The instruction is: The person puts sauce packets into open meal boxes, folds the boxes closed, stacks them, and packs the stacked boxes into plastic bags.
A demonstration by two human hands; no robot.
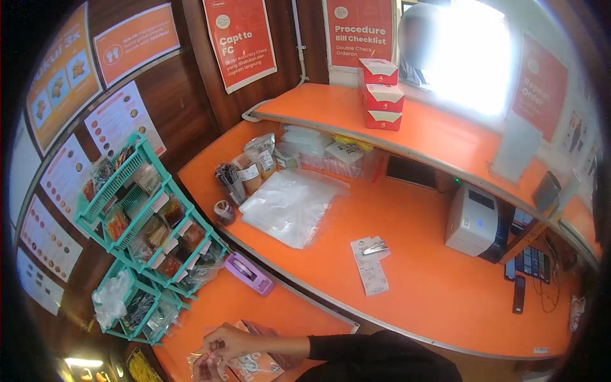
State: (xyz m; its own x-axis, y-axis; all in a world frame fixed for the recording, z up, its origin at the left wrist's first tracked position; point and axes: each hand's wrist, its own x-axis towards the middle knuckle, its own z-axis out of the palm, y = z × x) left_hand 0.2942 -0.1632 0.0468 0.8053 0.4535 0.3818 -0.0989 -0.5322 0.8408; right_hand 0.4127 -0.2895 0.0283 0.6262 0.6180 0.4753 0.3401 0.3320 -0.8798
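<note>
At the bottom of the head view, my right hand [230, 341] reaches in from a black sleeve, its fingers closed in a pinch. Right below it my left hand [207, 367] is also closed, fingertips close to the right hand's. Both pinch what looks like the gathered edge of a clear plastic bag, though the fingers cover much of it. Under and beside the hands lies an orange-red printed package [259, 364] with white markings, partly hidden by my right forearm. A purple tape dispenser [249, 274] stands beyond the hands.
Left of the hands rises a teal tiered rack [143, 232] filled with packets. Clear plastic bags [289, 207] lie on the orange counter, near a receipt [370, 270] with a metal stapler-like item. A white printer [472, 221] stands right. Red boxes [384, 97] are stacked on the shelf.
</note>
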